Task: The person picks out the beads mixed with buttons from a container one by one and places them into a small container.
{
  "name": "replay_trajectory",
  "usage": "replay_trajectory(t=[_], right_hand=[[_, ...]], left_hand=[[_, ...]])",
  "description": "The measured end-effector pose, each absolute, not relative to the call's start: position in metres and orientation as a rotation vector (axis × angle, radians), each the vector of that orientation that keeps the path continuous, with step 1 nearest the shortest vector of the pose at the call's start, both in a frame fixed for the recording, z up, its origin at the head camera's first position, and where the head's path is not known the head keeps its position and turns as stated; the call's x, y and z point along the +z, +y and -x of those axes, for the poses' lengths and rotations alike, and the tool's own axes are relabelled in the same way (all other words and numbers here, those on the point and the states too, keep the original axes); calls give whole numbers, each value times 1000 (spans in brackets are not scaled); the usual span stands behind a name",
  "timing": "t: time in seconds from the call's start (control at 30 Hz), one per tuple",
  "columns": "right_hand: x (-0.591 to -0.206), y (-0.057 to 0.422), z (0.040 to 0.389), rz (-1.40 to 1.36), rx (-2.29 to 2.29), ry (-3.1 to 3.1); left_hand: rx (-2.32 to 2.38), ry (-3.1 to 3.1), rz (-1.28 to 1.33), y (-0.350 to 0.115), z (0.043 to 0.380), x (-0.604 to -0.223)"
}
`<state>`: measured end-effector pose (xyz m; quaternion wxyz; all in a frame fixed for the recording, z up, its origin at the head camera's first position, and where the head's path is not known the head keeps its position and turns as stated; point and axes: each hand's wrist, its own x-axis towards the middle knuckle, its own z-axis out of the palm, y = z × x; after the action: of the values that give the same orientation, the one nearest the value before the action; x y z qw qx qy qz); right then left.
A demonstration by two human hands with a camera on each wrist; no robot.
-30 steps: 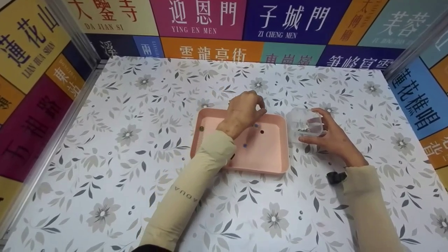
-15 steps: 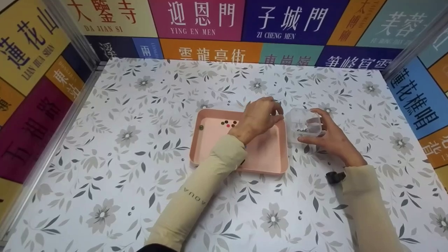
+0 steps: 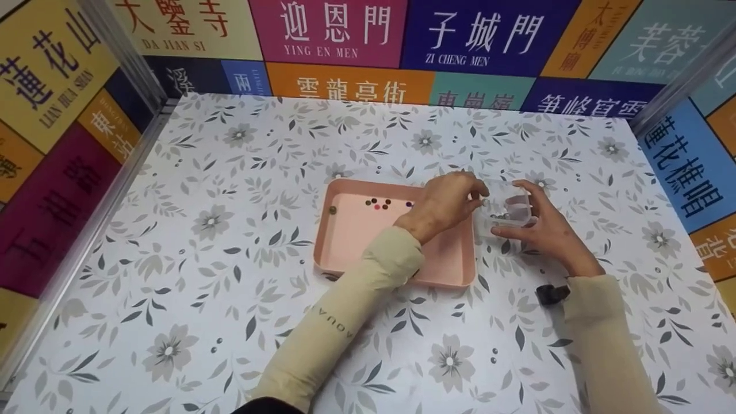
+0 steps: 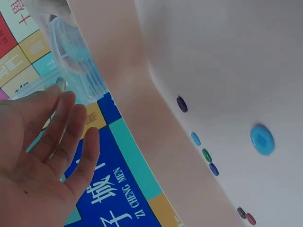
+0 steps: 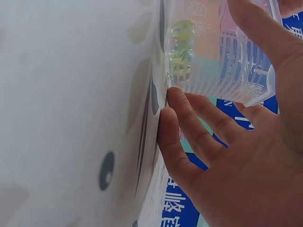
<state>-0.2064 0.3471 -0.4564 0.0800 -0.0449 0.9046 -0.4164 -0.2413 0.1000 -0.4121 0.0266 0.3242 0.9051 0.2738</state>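
My left hand (image 3: 440,204) reaches over the right rim of the pink tray (image 3: 352,236), close to a clear plastic box (image 3: 520,214). Between its thumb and index finger, in the left wrist view, it pinches a small glassy marble (image 4: 61,84). My right hand (image 3: 549,227) grips the box from the right, thumb on the near side and fingers beyond. Several clear marbles with yellow-green swirls (image 5: 183,34) lie inside the box, as the right wrist view shows. In the tray are several small coloured round pieces, among them a light blue one (image 4: 262,139) and a pinkish one (image 3: 377,207).
A flower-patterned white cloth (image 3: 230,322) covers the table. Panels with large printed characters (image 3: 333,29) stand along the back and both sides. A small black device (image 3: 553,294) sits at the right wrist. The tray's raised wall lies beneath the left forearm and hand.
My left hand has moved rightward from above the tray's middle to the box, uncovering a row of pieces at the tray's back. The right hand and box have stayed in place.
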Motion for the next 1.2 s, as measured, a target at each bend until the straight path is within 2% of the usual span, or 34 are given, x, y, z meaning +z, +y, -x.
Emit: replay_trajectory(t=[0.53,1.2], right_hand=[[-457,349,206,141,-1250,2701],[-457,349,207,163,-1227,2705]], left_hand=[[886,2738,-875,87,246,-416],[312,3069,-310,16,250,-415]])
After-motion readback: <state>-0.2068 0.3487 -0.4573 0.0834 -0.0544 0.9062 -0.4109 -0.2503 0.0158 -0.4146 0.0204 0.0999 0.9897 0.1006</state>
